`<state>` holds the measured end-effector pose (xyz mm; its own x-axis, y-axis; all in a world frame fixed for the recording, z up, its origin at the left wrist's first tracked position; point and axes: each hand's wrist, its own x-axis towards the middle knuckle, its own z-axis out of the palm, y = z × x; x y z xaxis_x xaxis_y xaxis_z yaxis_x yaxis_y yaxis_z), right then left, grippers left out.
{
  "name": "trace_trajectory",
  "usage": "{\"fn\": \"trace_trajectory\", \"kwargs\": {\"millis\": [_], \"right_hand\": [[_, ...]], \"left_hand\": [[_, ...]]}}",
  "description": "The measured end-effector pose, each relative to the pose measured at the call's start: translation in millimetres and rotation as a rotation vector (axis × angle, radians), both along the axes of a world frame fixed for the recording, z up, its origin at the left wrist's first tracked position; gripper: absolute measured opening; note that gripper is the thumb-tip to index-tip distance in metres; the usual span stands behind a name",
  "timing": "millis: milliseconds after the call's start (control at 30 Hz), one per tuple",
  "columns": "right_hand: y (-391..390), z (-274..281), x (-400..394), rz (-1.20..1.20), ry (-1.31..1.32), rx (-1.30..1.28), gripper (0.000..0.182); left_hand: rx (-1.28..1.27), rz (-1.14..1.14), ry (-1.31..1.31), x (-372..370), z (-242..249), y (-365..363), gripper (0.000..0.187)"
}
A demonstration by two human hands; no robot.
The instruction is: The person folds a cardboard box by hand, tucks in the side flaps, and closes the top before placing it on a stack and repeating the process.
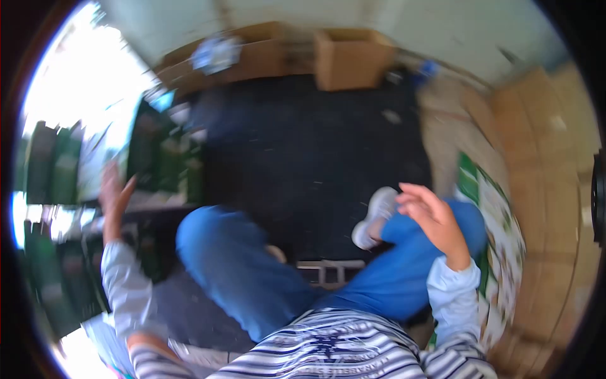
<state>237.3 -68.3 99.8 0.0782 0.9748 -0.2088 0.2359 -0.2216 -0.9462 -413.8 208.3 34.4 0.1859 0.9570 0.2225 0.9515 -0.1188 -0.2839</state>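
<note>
My left hand (115,192) is stretched out at the left, fingers apart, beside a row of dark green boxes (154,148); motion blurs it, and nothing shows in its grasp. Over my bent knee in blue trousers hangs my right hand (426,207), its fingers loosely curled and apart, with nothing in them. A white shoe (374,218) is just left of the right hand. Both forearms wear light blue sleeve covers. To the right of the knee lies a green and white patterned pack or stack (499,246).
A black mat (315,145) covers the floor ahead. Open cardboard boxes (353,62) stand along the far wall, one with crumpled plastic (216,53) on top. Brown cartons (536,158) line the right side. More dark green boxes (63,271) are at the lower left.
</note>
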Motion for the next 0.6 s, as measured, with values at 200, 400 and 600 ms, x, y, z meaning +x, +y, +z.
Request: {"fn": "trace_trajectory", "kwargs": {"millis": [200, 400, 600], "right_hand": [[-69.8, 8.8, 39.6, -0.281, -1.251, 0.387, 0.029], [-78.8, 4.4, 44.5, -0.27, -1.134, 0.524, 0.03], [-122.7, 129.1, 71.4, -0.264, -1.076, 0.828, 0.039]], "left_hand": [[-0.59, -0.004, -1.141, 182.1, 53.3, -62.9, 0.061], [-0.511, -0.668, -0.522, 329.6, 130.0, -128.9, 0.047], [0.224, -1.474, -0.832, 379.7, 275.2, -179.0, 0.077]]}}
